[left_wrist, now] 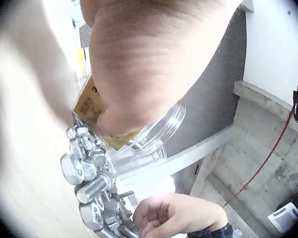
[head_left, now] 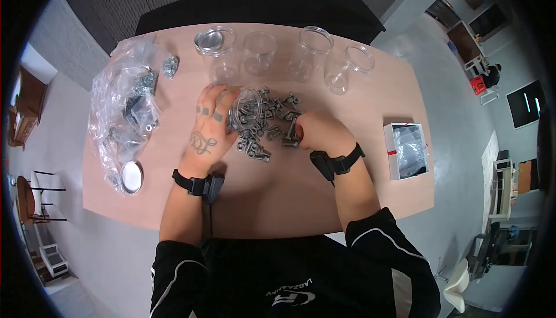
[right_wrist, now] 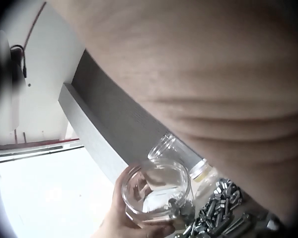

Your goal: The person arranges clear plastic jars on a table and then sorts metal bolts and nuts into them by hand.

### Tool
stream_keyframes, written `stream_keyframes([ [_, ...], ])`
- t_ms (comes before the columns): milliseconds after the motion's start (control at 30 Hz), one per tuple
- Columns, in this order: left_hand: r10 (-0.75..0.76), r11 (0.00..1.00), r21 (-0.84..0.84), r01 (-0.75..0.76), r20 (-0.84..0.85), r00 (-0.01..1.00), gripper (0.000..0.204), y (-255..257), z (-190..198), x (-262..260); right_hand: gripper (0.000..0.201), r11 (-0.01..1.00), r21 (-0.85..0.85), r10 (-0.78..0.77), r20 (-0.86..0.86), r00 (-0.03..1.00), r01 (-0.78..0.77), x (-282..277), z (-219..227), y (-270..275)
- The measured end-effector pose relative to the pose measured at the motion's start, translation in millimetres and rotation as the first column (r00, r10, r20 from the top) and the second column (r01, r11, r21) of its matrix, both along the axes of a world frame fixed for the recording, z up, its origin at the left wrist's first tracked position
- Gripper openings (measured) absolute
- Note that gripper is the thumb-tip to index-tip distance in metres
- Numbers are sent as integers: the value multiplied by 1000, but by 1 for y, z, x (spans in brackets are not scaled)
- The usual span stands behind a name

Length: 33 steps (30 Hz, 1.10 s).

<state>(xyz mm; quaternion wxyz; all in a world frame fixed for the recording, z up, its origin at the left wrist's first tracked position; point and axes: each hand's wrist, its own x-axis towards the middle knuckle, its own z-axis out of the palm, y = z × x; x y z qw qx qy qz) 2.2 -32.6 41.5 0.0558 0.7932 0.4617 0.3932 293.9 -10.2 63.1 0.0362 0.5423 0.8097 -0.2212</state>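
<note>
The left hand (head_left: pixel 204 130) grips a clear jar (head_left: pixel 246 109), tipped on its side with the mouth toward the pile of bolts (head_left: pixel 267 122), probably so bolts slide in easily. Right of the pile, the right hand (head_left: pixel 315 132) pinches one bolt (head_left: pixel 291 135). Behind the pile stand empty jars (head_left: pixel 313 51) on the wooden table (head_left: pixel 278 196); the floor is grey.

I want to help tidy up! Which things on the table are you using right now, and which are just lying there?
In use:
left hand holding the tilted jar
right hand picking at the bolts

Just lying about:
four empty jars at the back
plastic bag of hardware
lid
white box
</note>
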Motion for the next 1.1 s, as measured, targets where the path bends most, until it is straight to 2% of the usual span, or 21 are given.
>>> stream_keyframes([
  [67, 9, 1000, -6, -9, 2, 1000, 93, 1, 0, -1, 24, 999, 28, 30, 36, 999, -31, -7, -1, -2],
  [167, 8, 1000, 18, -8, -5, 1000, 96, 3, -3, -2, 24, 1000, -4, 1, -32, 1000, -1, -11, -2, -7],
  [233, 9, 1000, 11, -9, 1, 1000, 96, 3, -2, -4, 23, 999, 51, 12, -117, 993, -6, -11, -1, -11],
  [367, 19, 1000, 7, -19, -21, 1000, 96, 1, 1, -3, 24, 999, 39, 4, -81, 997, -1, -18, 10, -17],
  [500, 12, 1000, 7, -12, 3, 1000, 94, 2, 1, -3, 19, 986, 165, 28, -125, 992, -8, -29, -8, -22],
  [600, 16, 1000, 15, -16, 1, 1000, 94, 2, 0, -3, 13, 973, 230, 25, -150, 988, 11, -36, -3, -27],
  [800, 15, 1000, 15, -15, -4, 1000, 93, 4, -3, -5, 11, 988, 154, 40, -93, 995, -25, -35, 7, -22],
  [867, 14, 999, 30, -14, -8, 1000, 93, 5, -3, -5, 11, 991, 133, -5, -191, 982, 31, -32, 3, -18],
  [1000, 6, 1000, 19, -6, 2, 1000, 94, 3, -4, -6, 10, 992, 127, 13, -170, 985, 9, -29, 3, -21],
  [1100, 10, 1000, 5, -10, 3, 1000, 94, 4, -4, -6, 18, 1000, 23, 24, -161, 987, -21, -27, 13, -26],
])
